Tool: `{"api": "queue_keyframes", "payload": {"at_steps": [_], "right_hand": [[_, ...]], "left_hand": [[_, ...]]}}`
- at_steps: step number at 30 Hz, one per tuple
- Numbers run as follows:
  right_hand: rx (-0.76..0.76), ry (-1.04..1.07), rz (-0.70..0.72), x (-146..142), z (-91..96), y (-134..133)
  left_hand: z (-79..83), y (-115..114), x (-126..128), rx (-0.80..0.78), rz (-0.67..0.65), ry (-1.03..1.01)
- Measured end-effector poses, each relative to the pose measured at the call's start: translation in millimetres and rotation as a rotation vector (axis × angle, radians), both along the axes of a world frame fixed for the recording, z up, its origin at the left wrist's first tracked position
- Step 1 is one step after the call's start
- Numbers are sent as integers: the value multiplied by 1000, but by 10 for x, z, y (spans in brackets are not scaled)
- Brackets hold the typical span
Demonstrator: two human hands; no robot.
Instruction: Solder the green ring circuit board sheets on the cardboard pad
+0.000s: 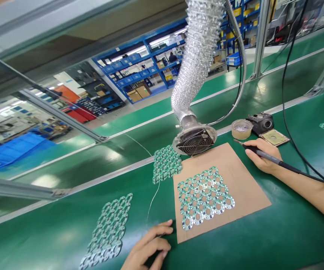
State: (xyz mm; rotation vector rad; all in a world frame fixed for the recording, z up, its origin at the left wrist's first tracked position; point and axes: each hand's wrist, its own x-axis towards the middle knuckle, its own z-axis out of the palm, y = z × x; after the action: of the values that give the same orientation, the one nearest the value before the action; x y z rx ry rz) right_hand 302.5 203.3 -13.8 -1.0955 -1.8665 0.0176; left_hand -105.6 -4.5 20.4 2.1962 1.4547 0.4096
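Note:
My right hand point(263, 154) grips a soldering iron point(271, 156), its tip pointing left, just below a round tub point(241, 129). At the left edge of a brown cardboard sheet point(243, 191) is my left hand point(152, 247), fingers curled together around a thin strand of solder wire point(152, 202), which runs up past the boards behind; the pinch itself is partly hidden. On the cardboard lies a panel of ring-shaped green circuit boards point(203, 197), flat and apart from both hands.
A fume extractor head point(194, 139) on a silver duct point(197, 56) hangs over the cardboard's back edge. More ring-board panels lie behind point(166, 165) and at left point(108, 228). An iron stand point(263, 123) with a sponge tray point(275, 137) stands right; a black cable point(284, 86) hangs nearby.

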Motion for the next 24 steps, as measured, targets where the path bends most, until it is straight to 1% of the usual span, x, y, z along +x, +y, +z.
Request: {"api": "queue_keyframes", "payload": {"at_steps": [2, 4, 6, 8, 10, 11, 12, 14, 16, 18, 21, 24], "right_hand": [[11, 9, -6, 10, -3, 1], [24, 22, -6, 22, -9, 10], [32, 30, 9, 37, -19, 28], [37, 39, 21, 51, -29, 50], [37, 47, 28, 61, -33, 71], [37, 55, 27, 61, -31, 77], [38, 66, 22, 56, -25, 78], [36, 100, -1, 28, -4, 51], [18, 139, -24, -31, 25, -31], [-29, 163, -3, -115, 47, -171], [-80, 153, 133, -265, 58, -433], [-92, 117, 306, -408, 67, -638]], "left_hand": [[17, 1, -64, 84, 29, 14], [13, 26, -170, 140, 53, 77], [-36, 69, -297, 161, 88, 154], [-107, 118, -400, 154, 85, 178], [-151, 164, -425, 190, 82, 168], [-151, 187, -393, 221, 79, 163], [-133, 212, -328, 254, 67, 155], [-57, 281, -104, 302, 61, 110], [39, 388, 211, 344, 35, -34], [111, 533, 560, 339, 44, -156], [125, 770, 1043, 395, -26, -273], [55, 946, 1407, 440, -109, -308]]}}
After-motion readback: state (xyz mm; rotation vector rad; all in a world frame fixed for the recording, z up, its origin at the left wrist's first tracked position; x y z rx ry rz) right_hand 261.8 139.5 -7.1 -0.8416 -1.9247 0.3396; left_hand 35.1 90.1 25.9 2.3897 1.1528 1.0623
